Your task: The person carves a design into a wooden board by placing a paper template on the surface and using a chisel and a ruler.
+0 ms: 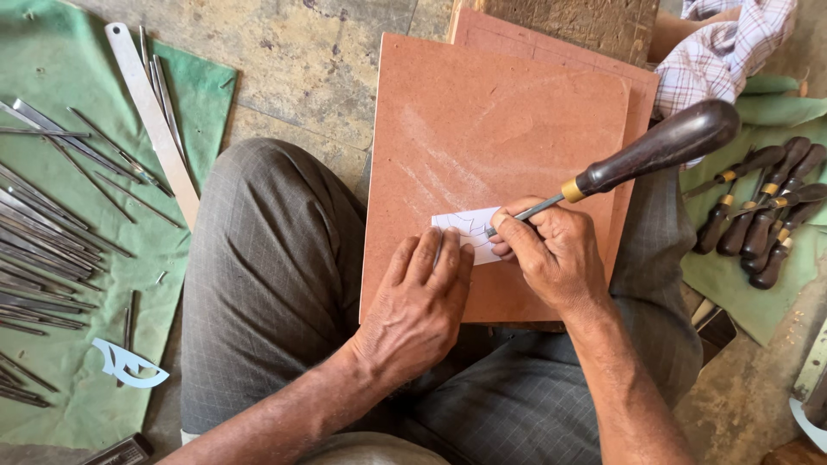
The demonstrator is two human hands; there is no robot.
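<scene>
A reddish-brown flat board point(500, 129) rests on my lap. A small white paper piece with drawn lines point(465, 228) lies near its lower edge. My left hand point(422, 301) presses flat on the paper's lower left part, fingers together. My right hand point(551, 254) grips a carving tool with a dark wooden handle and brass ferrule point(655, 151); its thin metal shaft slants down-left and the tip meets the paper near its right side.
A green cloth point(52, 69) on the left holds several metal rods and files, a steel ruler point(153, 120) and a white cut-out shape point(127, 366). On the right, several dark-handled tools point(762, 220) lie on another green cloth beside a checked cloth point(724, 52). A concrete floor lies behind.
</scene>
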